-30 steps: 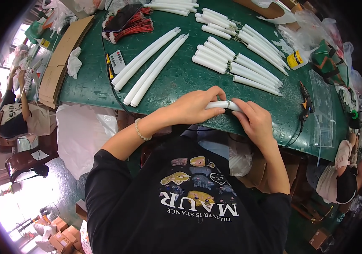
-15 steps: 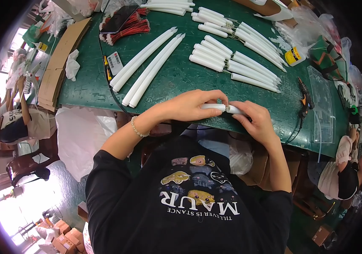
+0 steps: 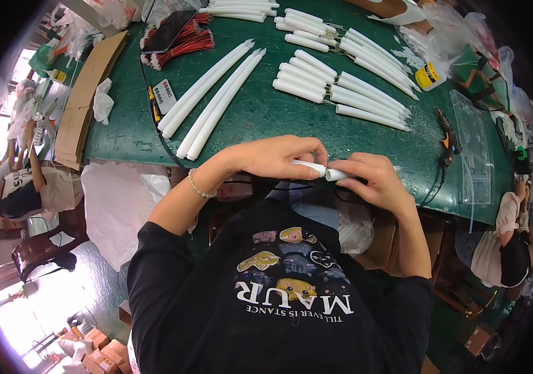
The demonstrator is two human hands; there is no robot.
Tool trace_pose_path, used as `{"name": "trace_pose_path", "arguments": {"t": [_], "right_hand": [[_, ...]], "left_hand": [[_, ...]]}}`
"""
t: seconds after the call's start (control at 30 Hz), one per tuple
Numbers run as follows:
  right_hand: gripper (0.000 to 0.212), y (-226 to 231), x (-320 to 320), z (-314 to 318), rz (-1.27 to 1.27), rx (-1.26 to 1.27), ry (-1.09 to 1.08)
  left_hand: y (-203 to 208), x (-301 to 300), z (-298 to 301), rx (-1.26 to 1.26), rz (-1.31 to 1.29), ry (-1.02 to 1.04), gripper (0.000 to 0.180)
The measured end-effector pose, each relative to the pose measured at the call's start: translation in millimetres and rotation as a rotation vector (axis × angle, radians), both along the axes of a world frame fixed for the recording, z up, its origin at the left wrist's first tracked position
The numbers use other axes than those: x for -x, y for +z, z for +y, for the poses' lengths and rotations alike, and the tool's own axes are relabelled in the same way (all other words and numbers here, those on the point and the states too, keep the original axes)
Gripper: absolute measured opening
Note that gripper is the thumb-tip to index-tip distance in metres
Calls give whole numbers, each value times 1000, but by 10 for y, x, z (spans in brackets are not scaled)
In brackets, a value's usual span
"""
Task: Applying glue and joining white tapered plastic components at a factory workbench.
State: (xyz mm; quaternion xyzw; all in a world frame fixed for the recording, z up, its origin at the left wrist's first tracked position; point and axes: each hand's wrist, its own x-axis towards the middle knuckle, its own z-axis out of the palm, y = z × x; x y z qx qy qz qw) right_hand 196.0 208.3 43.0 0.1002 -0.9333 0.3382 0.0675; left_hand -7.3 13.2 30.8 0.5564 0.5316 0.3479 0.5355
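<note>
Both hands closed on one short white plastic candle-shaped tube [image 3: 317,169]: my left hand [image 3: 273,159] pinches its left end, my right hand [image 3: 372,181] wraps the right end, fingertips [image 3: 341,167] meeting over the middle. Tube lies roughly level, held just above the near edge of the green table [image 3: 266,112], directly over my lap.

Change from half a second ago: hands sit at much the same spot; more of the tube now shows between them, with a visible seam near the right end.

Beyond the grip, well apart: three long white tapered candle shells [image 3: 213,103] lying diagonally, and to their right a row of shorter white tubes [image 3: 341,87]. Black hot-glue gun [image 3: 447,134] lies right of my right hand, near the table edge.
</note>
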Motion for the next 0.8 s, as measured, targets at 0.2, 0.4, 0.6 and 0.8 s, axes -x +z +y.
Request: {"name": "trace_pose_path", "arguments": {"t": [0.2,0.4,0.6,0.8], "right_hand": [[32,-13,-11,5,-5,30,17],[31,-83,-11,-57,0,35,-70],[31,-70,-23,-79,98,-62,-127],[35,-99,-2,-73,153,-309,-145]], "left_hand": [[-12,-1,1,-72,88,35,37],[-24,-33,16,-88,171,57,39],[-4,-85,0,-136,254,122,39],[-87,-118,-5,-181,440,147,36]]}}
